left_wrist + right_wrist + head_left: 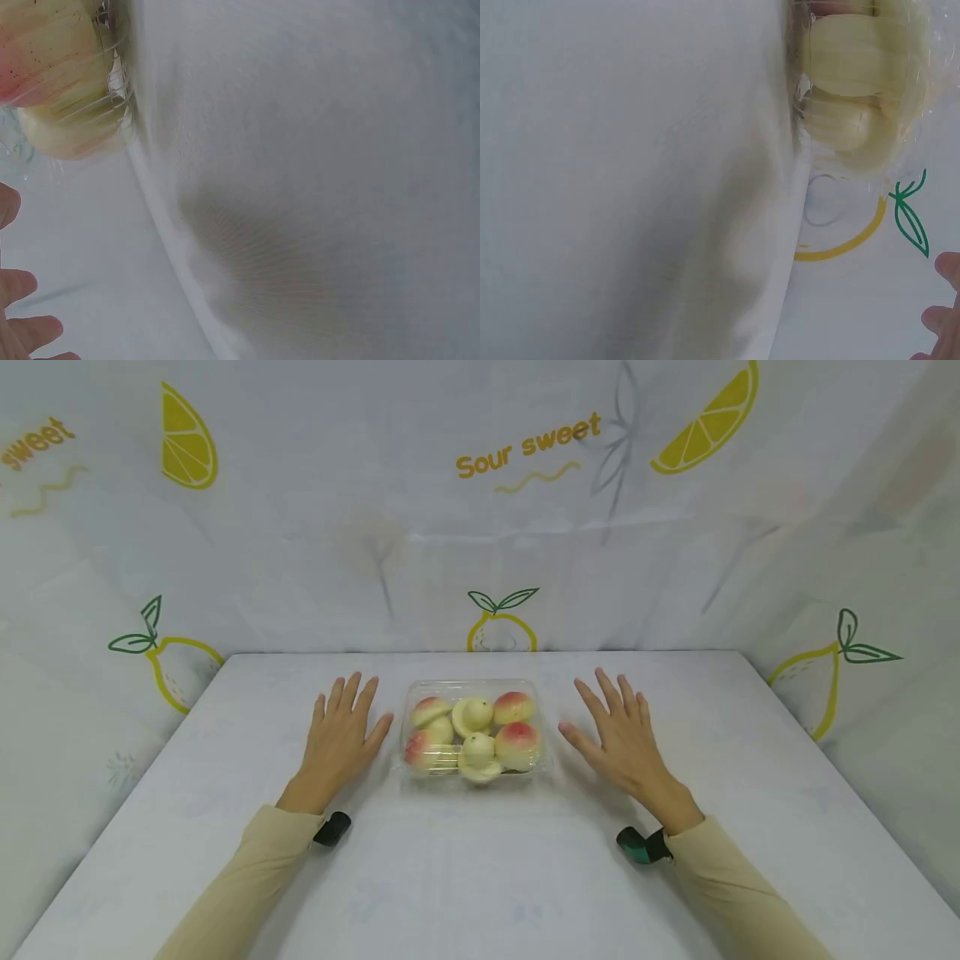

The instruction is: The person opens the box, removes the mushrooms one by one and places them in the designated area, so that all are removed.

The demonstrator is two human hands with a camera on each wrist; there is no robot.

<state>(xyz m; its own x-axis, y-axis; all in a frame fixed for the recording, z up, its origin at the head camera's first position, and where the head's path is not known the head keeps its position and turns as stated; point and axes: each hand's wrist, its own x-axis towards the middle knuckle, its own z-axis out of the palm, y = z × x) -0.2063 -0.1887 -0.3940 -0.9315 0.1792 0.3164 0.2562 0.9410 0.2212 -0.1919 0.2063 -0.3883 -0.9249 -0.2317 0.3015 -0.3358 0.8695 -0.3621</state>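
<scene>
A clear plastic box (471,686) sits on the white table, holding several cream-coloured, peach-like pieces (517,743), a few with red blush. Some look like hollow halves with a round ball in them. To the left of the box is my left hand (337,743), fingers straight and spread, holding nothing. My right hand (624,745) is spread the same way on the box's right side. Neither touches the box. Both wrist views catch only part of the box, with left fingertips (34,334) and right fingertips (936,319) at the frame edges.
The white-covered table (480,877) ends at a back edge against a white cloth (315,568) printed with lemons and words. Cloth also hangs at both sides. A dark wrist device (332,829) is on the left wrist, another device (643,845) on the right.
</scene>
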